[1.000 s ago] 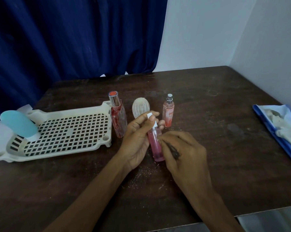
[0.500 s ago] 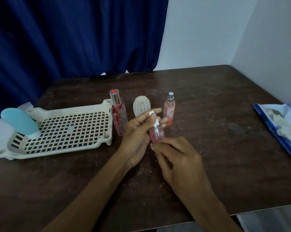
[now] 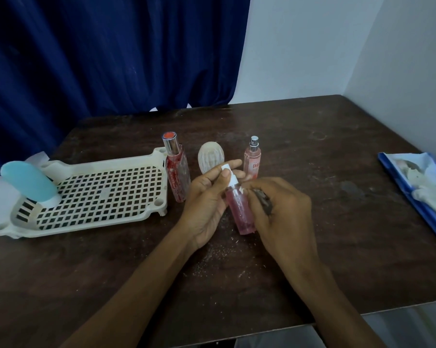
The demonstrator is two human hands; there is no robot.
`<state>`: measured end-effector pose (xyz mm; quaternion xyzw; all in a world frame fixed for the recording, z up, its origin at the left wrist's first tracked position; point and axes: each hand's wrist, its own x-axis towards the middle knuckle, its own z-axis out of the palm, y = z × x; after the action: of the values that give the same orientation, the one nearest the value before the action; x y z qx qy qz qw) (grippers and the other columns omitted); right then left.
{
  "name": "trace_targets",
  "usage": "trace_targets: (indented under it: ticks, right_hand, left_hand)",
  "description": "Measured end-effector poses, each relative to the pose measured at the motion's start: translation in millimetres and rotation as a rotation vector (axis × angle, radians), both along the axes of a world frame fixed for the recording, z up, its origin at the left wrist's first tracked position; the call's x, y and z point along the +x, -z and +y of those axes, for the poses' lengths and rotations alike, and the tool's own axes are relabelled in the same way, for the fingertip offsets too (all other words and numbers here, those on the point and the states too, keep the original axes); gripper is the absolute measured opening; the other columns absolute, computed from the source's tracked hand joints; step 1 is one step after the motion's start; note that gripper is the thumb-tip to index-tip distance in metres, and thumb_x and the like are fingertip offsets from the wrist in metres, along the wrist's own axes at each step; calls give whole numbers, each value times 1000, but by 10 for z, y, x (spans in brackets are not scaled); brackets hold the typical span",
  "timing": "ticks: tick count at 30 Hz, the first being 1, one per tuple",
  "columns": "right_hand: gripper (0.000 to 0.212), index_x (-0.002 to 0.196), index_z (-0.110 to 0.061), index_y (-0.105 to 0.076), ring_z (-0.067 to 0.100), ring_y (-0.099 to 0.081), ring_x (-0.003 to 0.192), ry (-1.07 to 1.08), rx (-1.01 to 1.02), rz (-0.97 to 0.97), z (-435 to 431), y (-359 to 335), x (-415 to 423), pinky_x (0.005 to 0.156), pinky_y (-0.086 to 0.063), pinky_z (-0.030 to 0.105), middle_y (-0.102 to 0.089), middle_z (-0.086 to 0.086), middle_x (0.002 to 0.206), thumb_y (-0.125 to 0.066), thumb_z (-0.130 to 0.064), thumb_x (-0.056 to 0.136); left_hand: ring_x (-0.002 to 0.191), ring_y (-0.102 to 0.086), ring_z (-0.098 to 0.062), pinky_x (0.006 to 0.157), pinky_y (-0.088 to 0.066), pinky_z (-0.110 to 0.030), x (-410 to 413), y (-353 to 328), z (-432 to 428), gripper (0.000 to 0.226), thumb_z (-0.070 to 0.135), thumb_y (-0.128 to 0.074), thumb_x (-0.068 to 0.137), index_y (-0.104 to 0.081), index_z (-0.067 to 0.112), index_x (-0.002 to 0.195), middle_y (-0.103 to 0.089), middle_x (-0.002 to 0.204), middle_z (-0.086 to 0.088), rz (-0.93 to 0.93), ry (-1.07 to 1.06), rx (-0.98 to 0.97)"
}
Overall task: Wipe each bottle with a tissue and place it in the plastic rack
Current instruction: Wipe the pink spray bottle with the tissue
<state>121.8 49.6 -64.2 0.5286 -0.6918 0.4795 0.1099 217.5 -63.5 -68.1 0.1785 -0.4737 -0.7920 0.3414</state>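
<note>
My left hand holds a small pink spray bottle by its white pump top, tilted over the table. My right hand grips a dark, soiled scrap of tissue and presses it against the bottle's side. A cream plastic rack lies at the left with a light blue bottle standing upside down in its far left end. A tall red-speckled bottle, a cream ribbed bottle and a pink spray bottle stand on the table behind my hands.
A blue tissue packet with white tissue showing lies at the table's right edge. The dark wooden table has crumbs scattered under my hands. A blue curtain hangs behind; white walls close off the right side.
My right hand has slid back down the pink bottle with the tissue, uncovering the upper body. The left hand keeps its hold on the pump top.
</note>
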Motion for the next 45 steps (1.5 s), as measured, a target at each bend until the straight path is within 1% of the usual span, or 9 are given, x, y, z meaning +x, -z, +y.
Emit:
trace_targets:
  ticks: [3,7,16,27,31,35,39,43,45]
  right_hand:
    - [14,99,-7,-76,14,-67,88,-52,-4,55,-1,20,4,82,-51,23,-72,4,97,-69,-4,87]
    - [15,99,-11,-76,9,-62,91,-91,40,104,161,129,69,88,-45,11,-69,0,100,-64,-13,91]
    - [16,97,-11,-77,13,-65,88,-53,52,72,397,255,88,83,-49,20,-69,-1,99,-76,-1,84]
    - [14,98,-14,-77,-1,-62,85,-39,70,-55,387,230,147,79,-43,5,-69,-6,97,-75,-5,87]
    - [16,95,-21,-78,2,-68,81,-123,75,-206,479,210,98,75,-49,12,-71,-14,90,-77,-8,85]
    - [11,93,-20,-78,14,-70,69,-184,1,-639,498,136,50,68,-56,25,-73,0,78,-74,-11,87]
    - [11,96,-11,-77,12,-70,80,-159,-125,-975,534,96,-11,72,-54,18,-77,4,88,-72,-7,86]
    - [11,96,-10,-76,9,-70,80,-167,-136,-1038,539,109,-17,72,-53,16,-77,3,89,-72,-6,86]
    - [11,96,-9,-76,9,-70,80,-172,-141,-1044,540,113,-7,72,-53,16,-77,3,89,-72,-6,87]
  left_hand:
    - [97,-70,-17,89,-56,-30,-1,11,-9,27,12,-47,103,-61,3,124,-71,92,-5,4,-17,1]
    - [90,-69,-14,84,-56,-26,-20,31,-10,27,13,-48,103,-61,0,123,-68,90,-7,-14,-61,-8]
    - [89,-70,-13,84,-56,-26,-32,38,10,22,16,-54,99,-65,6,115,-69,90,-3,-43,-85,-46]
    - [93,-71,-14,85,-56,-26,-28,32,30,21,14,-53,101,-65,6,116,-72,90,0,-65,-105,-110]
    - [98,-72,-17,87,-56,-28,-12,4,50,22,16,-55,100,-65,7,116,-74,92,-1,-89,-111,-168]
    - [102,-72,-24,94,-56,-39,28,-51,84,30,26,-63,91,-67,10,116,-75,100,-8,-136,-128,-289]
    - [102,-73,-26,95,-57,-43,75,-100,116,35,25,-65,91,-67,12,124,-76,104,-8,-217,-131,-470]
    - [100,-74,-23,94,-58,-39,140,-153,183,36,21,-66,90,-65,18,126,-77,104,-6,-230,-139,-559]
    - [99,-73,-32,93,-58,-45,176,-146,207,37,22,-67,90,-64,23,127,-77,102,-11,-233,-155,-619]
